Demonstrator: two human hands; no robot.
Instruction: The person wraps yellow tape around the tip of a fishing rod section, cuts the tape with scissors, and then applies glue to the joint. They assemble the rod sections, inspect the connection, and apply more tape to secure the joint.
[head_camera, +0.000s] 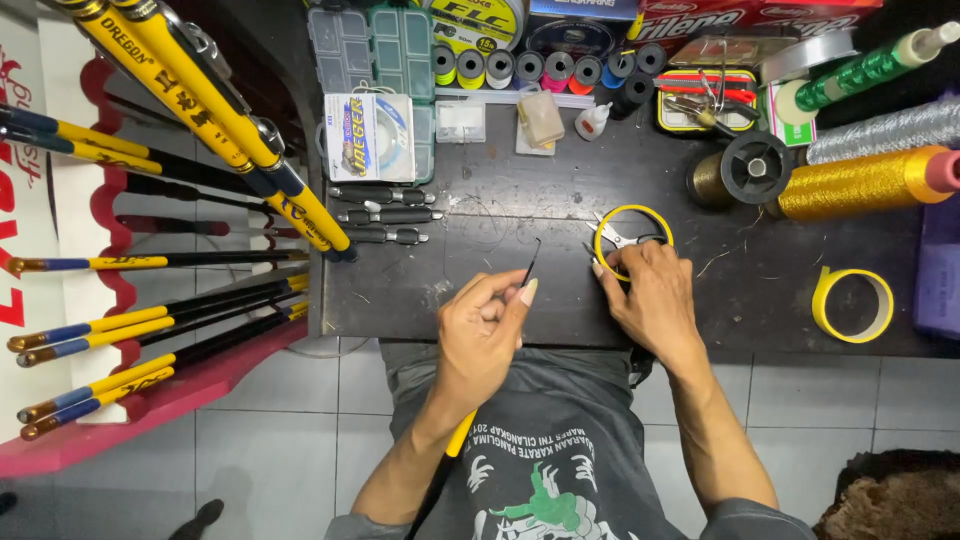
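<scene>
From my remote seat, the bench (760, 300) looked dark, matt and scuffed. The scissors (618, 238) showed bright metal blades inside a glossy yellow plastic loop handle, touched by the right hand (648, 292). The thin rod tip (530, 262) in the left hand (485, 335) appeared smooth and black. The big thread cone (860, 184) glittered metallic gold. The tape roll (852, 304) was glossy yellow. The floor tiles (820, 395) looked smooth and pale grey.

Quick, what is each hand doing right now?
Left hand: closed, pinching a thin black rod tip.
Right hand: closed on the yellow-handled scissors on the black table.
</scene>
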